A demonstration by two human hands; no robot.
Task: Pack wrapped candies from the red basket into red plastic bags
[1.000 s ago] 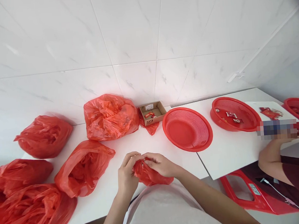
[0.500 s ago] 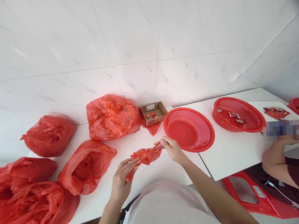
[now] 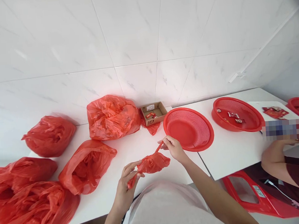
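- While the small red bag (image 3: 153, 163) hangs in the air just above the near edge of the white table (image 3: 131, 147), it is stretched between both hands, with a bulged middle and two drawn-out tails.
- Left hand (image 3: 126, 182): fingers closed narrowly, pinching the lower tail.
- Right hand (image 3: 174, 147): thumb and fingertips closed on the upper tail, just in front of the nearest basket.
- Progress, as judged: the mouth is gathered and both tails are pulled taut. No knot shows; the tails are not crossed or tied.
- Count, filled red bags (image 3: 88, 165): five on the table to the left, all lying slack, none touched.
- Count, red mesh baskets (image 3: 188, 129): three. The nearest has nothing in it, the middle one holds three small packets (image 3: 232, 114), and the far-right one is cut by the frame edge, contents unclear.
- Count, cardboard box (image 3: 153, 112): one, open, by the wall, with a red item inside and a red scrap (image 3: 152, 128) under its front edge.
- A co-worker's arm (image 3: 272, 154) rests at the far right, well apart from the bag.
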